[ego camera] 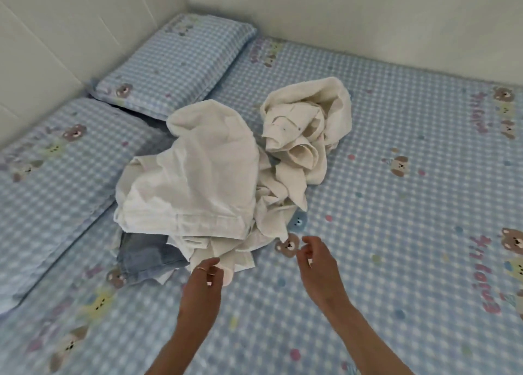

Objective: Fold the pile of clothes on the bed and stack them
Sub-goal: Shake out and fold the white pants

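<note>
A loose pile of cream and white clothes (pixel 198 176) lies crumpled in the middle of the bed (pixel 396 190). A second crumpled cream garment (pixel 305 125) sits at the pile's far right. A folded-over piece of blue denim (pixel 147 253) pokes out at the pile's near left corner. My left hand (pixel 202 287) hovers at the pile's near edge, fingers loosely curled, holding nothing, beside a small pale pink item (pixel 227 275). My right hand (pixel 317 264) hangs over the sheet just right of the pile, fingers relaxed, holding nothing.
Two pillows in the same blue checked bear print lie along the left: one near (pixel 48 176), one far (pixel 175 63). White walls enclose the bed at the left and at the back. Bare sheet stretches to the right of the pile and in front of it.
</note>
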A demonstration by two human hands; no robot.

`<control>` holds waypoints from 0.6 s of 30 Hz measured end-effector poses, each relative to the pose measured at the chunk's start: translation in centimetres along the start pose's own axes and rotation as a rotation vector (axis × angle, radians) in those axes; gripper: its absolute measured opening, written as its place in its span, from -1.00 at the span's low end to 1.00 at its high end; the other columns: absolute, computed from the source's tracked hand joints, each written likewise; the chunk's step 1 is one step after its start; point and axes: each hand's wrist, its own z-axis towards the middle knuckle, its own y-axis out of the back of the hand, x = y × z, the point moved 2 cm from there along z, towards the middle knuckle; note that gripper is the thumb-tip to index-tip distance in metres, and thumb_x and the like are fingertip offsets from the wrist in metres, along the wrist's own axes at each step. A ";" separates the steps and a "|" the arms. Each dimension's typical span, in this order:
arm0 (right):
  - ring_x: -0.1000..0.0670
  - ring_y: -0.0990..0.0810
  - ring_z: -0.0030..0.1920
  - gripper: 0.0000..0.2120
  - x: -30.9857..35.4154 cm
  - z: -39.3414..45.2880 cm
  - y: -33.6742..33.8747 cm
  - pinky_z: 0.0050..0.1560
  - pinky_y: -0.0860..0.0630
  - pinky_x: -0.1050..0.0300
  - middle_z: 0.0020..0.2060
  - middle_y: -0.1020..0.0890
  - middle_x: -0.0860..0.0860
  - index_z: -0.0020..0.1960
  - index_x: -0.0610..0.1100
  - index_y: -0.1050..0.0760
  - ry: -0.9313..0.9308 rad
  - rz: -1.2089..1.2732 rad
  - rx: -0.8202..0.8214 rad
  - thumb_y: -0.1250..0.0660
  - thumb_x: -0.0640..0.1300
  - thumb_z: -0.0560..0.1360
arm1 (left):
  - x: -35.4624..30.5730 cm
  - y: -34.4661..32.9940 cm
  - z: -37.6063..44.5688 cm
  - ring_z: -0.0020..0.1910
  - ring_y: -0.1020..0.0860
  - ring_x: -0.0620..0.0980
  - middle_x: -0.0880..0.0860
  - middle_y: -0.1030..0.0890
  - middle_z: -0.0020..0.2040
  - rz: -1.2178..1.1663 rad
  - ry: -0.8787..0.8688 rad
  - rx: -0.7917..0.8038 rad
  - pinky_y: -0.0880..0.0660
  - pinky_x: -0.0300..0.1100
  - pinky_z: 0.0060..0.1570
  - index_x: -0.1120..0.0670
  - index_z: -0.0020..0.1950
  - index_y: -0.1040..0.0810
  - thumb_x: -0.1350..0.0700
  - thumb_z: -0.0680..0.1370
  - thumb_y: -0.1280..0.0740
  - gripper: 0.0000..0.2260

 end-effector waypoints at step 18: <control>-0.08 -0.51 0.04 -0.80 12.4 5.6 -9.9 -0.04 -0.44 0.13 0.09 -0.47 -0.06 0.19 -0.17 -0.42 0.073 -0.286 -0.229 -0.15 -0.17 0.61 | 4.7 12.6 20.2 0.11 -0.53 0.25 0.23 -0.50 0.24 0.568 -0.352 0.032 -0.51 0.10 0.02 0.17 0.39 -0.38 0.29 0.50 -0.30 -0.56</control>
